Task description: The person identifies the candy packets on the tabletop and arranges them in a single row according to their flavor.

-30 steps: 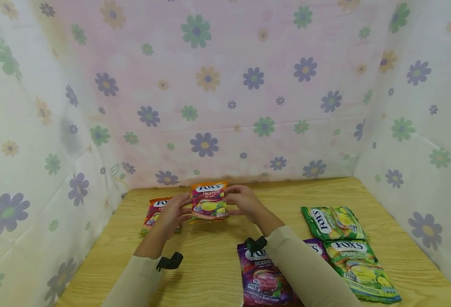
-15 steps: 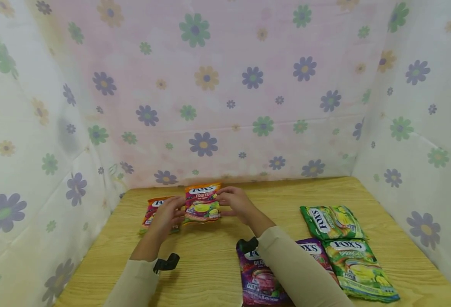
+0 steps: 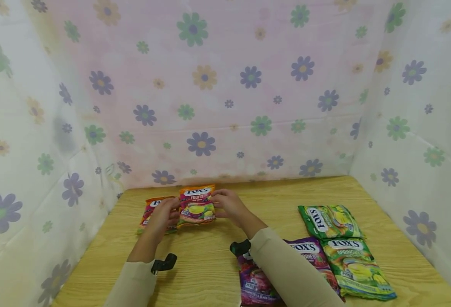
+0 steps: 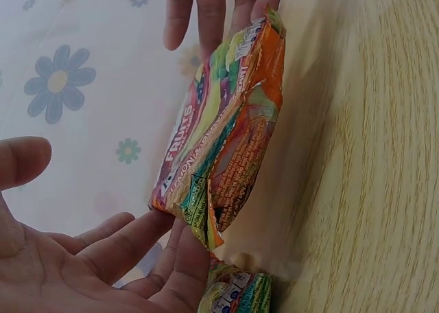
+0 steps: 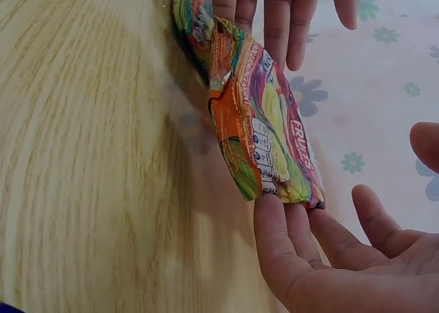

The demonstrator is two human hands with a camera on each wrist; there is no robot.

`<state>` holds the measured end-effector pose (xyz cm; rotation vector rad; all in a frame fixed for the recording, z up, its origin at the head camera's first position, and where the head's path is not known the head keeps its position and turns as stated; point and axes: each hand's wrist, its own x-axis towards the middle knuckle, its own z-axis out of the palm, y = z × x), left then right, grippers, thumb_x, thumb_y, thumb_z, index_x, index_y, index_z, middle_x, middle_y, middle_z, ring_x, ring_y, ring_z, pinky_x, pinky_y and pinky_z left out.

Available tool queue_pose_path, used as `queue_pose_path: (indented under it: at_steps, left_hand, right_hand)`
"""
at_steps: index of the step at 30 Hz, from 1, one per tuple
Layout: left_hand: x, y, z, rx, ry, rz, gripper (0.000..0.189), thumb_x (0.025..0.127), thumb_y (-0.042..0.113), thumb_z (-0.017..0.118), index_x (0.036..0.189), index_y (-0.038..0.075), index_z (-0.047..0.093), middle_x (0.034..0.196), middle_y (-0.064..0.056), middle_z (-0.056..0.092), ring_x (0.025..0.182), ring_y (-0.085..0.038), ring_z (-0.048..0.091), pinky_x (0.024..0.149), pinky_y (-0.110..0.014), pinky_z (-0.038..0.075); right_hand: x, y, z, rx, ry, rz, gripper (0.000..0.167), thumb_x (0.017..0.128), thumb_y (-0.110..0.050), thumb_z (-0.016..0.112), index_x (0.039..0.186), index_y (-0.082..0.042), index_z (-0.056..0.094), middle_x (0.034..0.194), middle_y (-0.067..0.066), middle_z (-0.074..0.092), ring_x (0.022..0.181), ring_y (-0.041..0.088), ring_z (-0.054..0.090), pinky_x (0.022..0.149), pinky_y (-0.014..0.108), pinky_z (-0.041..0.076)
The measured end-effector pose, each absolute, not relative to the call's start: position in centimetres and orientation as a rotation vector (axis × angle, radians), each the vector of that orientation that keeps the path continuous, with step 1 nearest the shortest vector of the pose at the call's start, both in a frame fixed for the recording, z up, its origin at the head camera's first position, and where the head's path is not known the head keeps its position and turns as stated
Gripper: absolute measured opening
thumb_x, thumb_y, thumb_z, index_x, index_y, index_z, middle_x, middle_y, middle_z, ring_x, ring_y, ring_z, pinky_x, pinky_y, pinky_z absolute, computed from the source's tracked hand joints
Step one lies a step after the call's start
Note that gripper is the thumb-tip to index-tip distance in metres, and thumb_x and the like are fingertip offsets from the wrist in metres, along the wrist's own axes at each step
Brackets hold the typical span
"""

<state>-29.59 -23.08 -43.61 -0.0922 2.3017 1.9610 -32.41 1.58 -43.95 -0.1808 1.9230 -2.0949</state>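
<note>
An orange and magenta Fox's Fruits candy bag [image 3: 196, 207] is tipped up at the back left of the table, facing the head camera. My left hand [image 3: 163, 216] and right hand [image 3: 231, 208] carry it from its two sides. In the left wrist view, the left fingers [image 4: 130, 248] reach out straight to the bag's edge, the thumb apart from it. The right fingers [image 5: 278, 234] likewise touch the opposite edge with their tips in the right wrist view. A second Fruits bag [image 3: 150, 209] lies just left, partly hidden behind the left hand.
Two purple Berries bags [image 3: 313, 256] lie at the front, one partly covered by the right sleeve [image 3: 286, 268]. To their right are two green Spring bags, one sideways [image 3: 330, 221] and one upright [image 3: 357, 268]. Flowered cloth [image 3: 225, 128] encloses the wooden table [image 3: 198, 264].
Both hands have moved left with the Fruits bag, bringing it close beside the second Fruits bag. More of the right purple bag shows as the right arm shifts left.
</note>
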Motion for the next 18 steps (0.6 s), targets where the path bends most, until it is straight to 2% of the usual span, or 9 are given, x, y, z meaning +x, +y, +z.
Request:
queue_pose_path:
  at_steps: [6, 13, 18]
  left_hand:
    - [-29.6, -23.6, -43.8, -0.127, 2.303, 1.965, 0.063, 0.111, 0.046, 0.041, 0.155, 0.002, 0.034, 0.159, -0.019, 0.042, 0.106, -0.022, 0.057, 0.088, -0.029, 0.055]
    - [-29.9, -23.6, -44.2, -0.122, 2.317, 1.929, 0.068, 0.108, 0.053, 0.042, 0.156, 0.005, 0.036, 0.158, -0.019, 0.041, 0.111, -0.025, 0.057, 0.089, -0.032, 0.056]
    - [-29.9, -23.5, -44.3, -0.119, 2.301, 1.929, 0.070, 0.109, 0.052, 0.041, 0.159, 0.004, 0.031, 0.159, -0.021, 0.040, 0.117, -0.029, 0.056, 0.091, -0.037, 0.055]
  right_hand:
    - [-32.5, 0.8, -44.4, -0.169, 1.891, -2.109, 0.048, 0.102, -0.027, 0.065, 0.139, 0.001, 0.056, 0.140, 0.017, 0.058, 0.126, 0.038, 0.059, 0.105, 0.057, 0.053]
    - [-32.8, 0.3, -45.2, -0.131, 1.918, -2.108, 0.046, 0.101, -0.025, 0.066, 0.138, 0.000, 0.056, 0.140, 0.015, 0.059, 0.126, 0.037, 0.059, 0.104, 0.056, 0.053]
    - [-32.9, 0.2, -45.7, -0.136, 1.953, -2.090, 0.042, 0.101, -0.023, 0.064, 0.136, -0.001, 0.058, 0.139, 0.013, 0.059, 0.127, 0.036, 0.058, 0.102, 0.055, 0.055]
